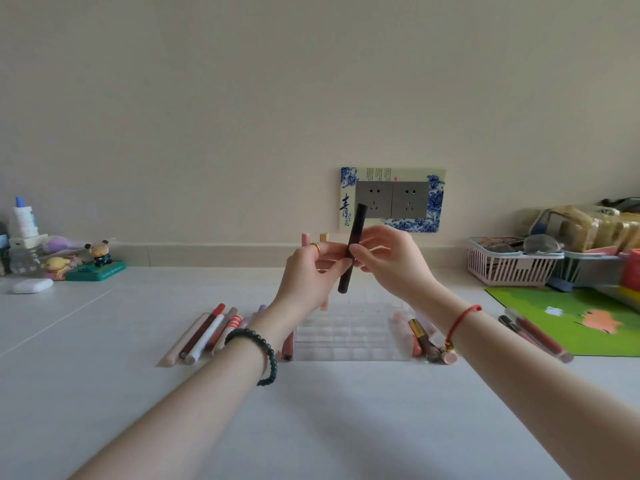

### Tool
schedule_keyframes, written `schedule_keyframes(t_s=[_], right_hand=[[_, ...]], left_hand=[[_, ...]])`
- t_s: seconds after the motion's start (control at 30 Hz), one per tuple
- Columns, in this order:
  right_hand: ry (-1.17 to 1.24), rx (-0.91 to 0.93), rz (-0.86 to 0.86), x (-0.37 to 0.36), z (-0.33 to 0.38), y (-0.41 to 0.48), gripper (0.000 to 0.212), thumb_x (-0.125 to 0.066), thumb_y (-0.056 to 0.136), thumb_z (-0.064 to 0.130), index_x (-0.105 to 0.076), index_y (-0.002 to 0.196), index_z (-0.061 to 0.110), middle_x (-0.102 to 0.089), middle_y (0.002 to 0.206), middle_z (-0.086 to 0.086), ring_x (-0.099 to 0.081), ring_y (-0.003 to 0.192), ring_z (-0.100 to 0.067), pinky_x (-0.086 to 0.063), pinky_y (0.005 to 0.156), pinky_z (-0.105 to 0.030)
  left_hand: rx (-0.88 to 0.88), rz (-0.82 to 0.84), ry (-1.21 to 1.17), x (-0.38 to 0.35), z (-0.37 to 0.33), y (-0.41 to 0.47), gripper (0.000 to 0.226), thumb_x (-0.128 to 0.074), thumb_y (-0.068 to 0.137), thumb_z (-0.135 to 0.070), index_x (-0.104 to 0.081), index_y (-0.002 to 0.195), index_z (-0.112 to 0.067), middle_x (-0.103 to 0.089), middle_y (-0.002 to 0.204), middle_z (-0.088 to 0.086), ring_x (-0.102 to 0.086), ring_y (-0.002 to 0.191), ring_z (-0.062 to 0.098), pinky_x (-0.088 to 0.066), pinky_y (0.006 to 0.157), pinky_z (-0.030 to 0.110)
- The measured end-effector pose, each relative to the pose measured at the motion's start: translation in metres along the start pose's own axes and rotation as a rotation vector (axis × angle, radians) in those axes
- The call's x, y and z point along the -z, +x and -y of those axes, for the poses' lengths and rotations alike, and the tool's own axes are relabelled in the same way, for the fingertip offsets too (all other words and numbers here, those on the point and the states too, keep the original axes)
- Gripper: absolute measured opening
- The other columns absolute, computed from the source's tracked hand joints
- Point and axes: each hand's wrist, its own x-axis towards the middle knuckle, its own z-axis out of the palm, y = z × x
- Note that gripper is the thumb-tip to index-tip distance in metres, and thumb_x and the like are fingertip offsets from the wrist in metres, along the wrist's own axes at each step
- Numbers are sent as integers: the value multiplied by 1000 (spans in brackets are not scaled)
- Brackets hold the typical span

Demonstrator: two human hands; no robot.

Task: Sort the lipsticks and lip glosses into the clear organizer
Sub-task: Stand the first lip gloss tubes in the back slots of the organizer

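Both hands hold one item: the left hand (308, 271) and the right hand (391, 265) each pinch the dark lip tube (356, 226) near its middle, fingertips curled against it from opposite sides. The tube is off the tabletop (104, 341), raised above the centre where the clear organizer (349, 334) sits. Its long axis is near upright, top leaning slightly right and lower end pointing down toward the organizer's grid of cells. The organizer lies directly below the grip, so the coming move appears to be a small righting and a straight descent into a cell. Neither hand is clearly the nearer. Unsorted tubes lie flat on both sides: a left row (207, 332) just beside the organizer's left edge, and a right cluster (422, 336) against its right edge. Most cells look unfilled; the task is judged to be at an early stage.
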Motion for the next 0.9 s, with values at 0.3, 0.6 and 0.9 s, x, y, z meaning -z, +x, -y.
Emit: schedule_keyframes(t_s=[0.3, 0.6, 0.9], right_hand=[[-105, -36, -23, -18, -26, 29, 11, -61, 82, 12, -62, 93, 9, -69, 85, -9, -67, 73, -19, -55, 78, -36], [-160, -93, -3, -31, -50, 31, 12, -62, 81, 12, -65, 92, 11, -69, 78, -6, -66, 73, -18, -54, 79, -33], [-148, -116, 18, -38, -58, 24, 14, -63, 79, 11, -66, 93, 12, -71, 85, -12, -67, 79, -22, -54, 81, -39]], left_hand=[[23, 33, 46, -6, 17, 17, 29, -50, 89, -3, -63, 112, -14, -61, 85, -20, -59, 84, -6, -39, 74, -5], [73, 111, 73, -15, 38, 11, 39, -43, 87, 1, -57, 122, -12, -58, 102, -12, -57, 95, 2, -38, 62, -6], [135, 130, 186, -13, 49, 8, 43, -44, 87, -4, -52, 128, -16, -60, 126, 0, -57, 109, 9, -37, 86, 12]])
